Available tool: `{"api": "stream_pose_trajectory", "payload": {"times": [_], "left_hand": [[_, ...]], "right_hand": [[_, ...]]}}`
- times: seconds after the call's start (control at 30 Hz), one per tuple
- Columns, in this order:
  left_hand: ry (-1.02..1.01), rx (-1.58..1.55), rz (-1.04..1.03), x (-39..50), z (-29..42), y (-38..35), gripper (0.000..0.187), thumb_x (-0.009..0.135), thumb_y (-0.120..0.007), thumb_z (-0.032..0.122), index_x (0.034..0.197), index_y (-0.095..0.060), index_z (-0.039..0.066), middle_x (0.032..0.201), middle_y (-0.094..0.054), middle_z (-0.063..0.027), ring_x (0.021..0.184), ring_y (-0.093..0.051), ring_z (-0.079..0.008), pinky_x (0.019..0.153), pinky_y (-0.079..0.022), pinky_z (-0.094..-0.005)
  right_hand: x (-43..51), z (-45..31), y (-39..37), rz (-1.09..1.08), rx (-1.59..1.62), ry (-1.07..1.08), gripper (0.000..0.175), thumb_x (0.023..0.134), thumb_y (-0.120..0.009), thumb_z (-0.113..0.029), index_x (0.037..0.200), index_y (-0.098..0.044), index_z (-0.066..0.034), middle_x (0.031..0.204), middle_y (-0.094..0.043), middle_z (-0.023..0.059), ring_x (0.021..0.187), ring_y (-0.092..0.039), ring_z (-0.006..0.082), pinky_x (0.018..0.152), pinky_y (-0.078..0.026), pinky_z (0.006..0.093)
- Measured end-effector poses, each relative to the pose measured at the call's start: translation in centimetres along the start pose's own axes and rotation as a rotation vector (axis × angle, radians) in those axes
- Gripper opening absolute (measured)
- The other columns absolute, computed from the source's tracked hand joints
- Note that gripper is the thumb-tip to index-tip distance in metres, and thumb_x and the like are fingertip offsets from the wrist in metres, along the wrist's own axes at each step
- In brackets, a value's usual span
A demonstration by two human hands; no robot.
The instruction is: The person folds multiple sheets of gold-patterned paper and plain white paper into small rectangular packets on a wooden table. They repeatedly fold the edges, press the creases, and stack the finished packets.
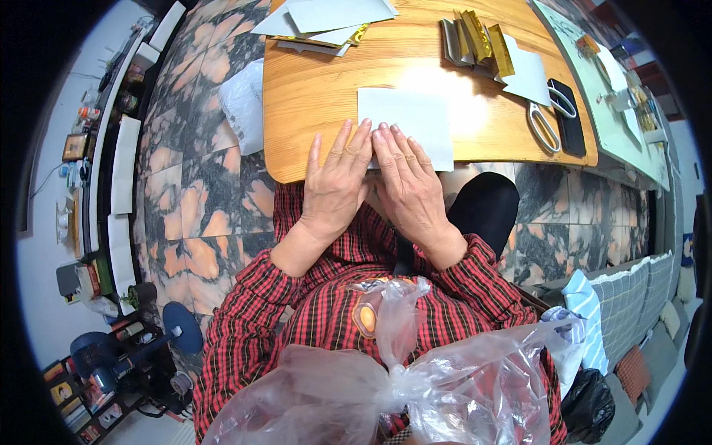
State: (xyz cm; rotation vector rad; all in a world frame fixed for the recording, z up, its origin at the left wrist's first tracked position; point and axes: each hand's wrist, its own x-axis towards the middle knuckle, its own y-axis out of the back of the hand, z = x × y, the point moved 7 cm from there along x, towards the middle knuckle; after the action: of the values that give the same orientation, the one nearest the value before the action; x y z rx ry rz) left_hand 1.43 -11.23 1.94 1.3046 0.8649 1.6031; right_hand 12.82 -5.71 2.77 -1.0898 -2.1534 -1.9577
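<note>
A pale sheet of paper lies at the near edge of the wooden table, its lower right corner reaching that edge. My left hand is palm down beside the sheet, with its index fingertip over the sheet's left side. Flat on the same sheet rests my right hand, fingers stretched out, its index finger close against the left hand's. Neither hand grips anything. What lies under the palms is hidden.
Gold-and-grey folded pieces stand at the back right. White-handled scissors lie by a black phone. Flat sheets are stacked at the back left. A tied clear plastic bag fills the view before my chest.
</note>
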Motion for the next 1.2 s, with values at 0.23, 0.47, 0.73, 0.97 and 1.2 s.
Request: {"api": "stream_pose_trajectory", "payload": {"times": [0.23,0.47,0.73,0.97,1.2], "left_hand": [[0.001,0.093,-0.026,-0.2,-0.2,-0.1,0.095,0.078,-0.087,0.019,0.165,-0.048,0.018,0.174,-0.043,-0.0001,0.163,-0.037,-0.0250,0.129,-0.029,-0.0586],[0.051,0.117,0.009,-0.6,-0.6,0.7,0.096,0.077,-0.090,0.024,0.163,-0.048,0.012,0.173,-0.044,-0.0050,0.163,-0.036,-0.0258,0.130,-0.028,-0.0554],[-0.104,-0.025,0.115,-0.2,0.7,1.4,0.088,0.083,-0.088,0.030,0.161,-0.051,0.012,0.171,-0.046,-0.0051,0.161,-0.038,-0.0284,0.131,-0.028,-0.0549],[-0.268,-0.127,0.166,2.5,3.0,0.4,0.060,0.087,-0.079,0.017,0.145,-0.065,0.008,0.147,-0.063,-0.0058,0.137,-0.057,-0.0254,0.118,-0.043,-0.0456],[-0.261,-0.177,0.194,2.4,2.5,1.4,0.052,0.086,-0.081,0.014,0.136,-0.072,0.008,0.128,-0.068,-0.0047,0.115,-0.065,-0.0257,0.100,-0.051,-0.0420]], "right_hand": [[-2.5,4.2,2.7,0.091,-0.085,-0.108,0.064,0.098,-0.066,-0.009,0.159,-0.048,0.0022,0.159,-0.059,0.0175,0.151,-0.054,0.0310,0.126,-0.042,0.0447],[-3.1,4.7,2.6,0.094,-0.115,-0.091,0.058,0.100,-0.067,-0.011,0.156,-0.055,-0.0037,0.161,-0.059,0.0138,0.152,-0.054,0.0307,0.125,-0.041,0.0456],[-3.3,4.8,2.8,0.093,-0.052,-0.105,0.053,0.098,-0.067,-0.007,0.151,-0.061,-0.0048,0.159,-0.061,0.0143,0.150,-0.056,0.0318,0.124,-0.042,0.0468],[-3.3,4.9,3.2,0.125,-0.015,-0.083,0.060,0.094,-0.062,-0.009,0.154,-0.058,-0.0027,0.162,-0.057,0.0165,0.151,-0.055,0.0326,0.125,-0.042,0.0487],[-3.4,4.7,3.3,0.117,-0.060,-0.115,0.050,0.101,-0.064,-0.010,0.151,-0.063,-0.0068,0.159,-0.062,0.0125,0.149,-0.057,0.0282,0.124,-0.042,0.0437]]}}
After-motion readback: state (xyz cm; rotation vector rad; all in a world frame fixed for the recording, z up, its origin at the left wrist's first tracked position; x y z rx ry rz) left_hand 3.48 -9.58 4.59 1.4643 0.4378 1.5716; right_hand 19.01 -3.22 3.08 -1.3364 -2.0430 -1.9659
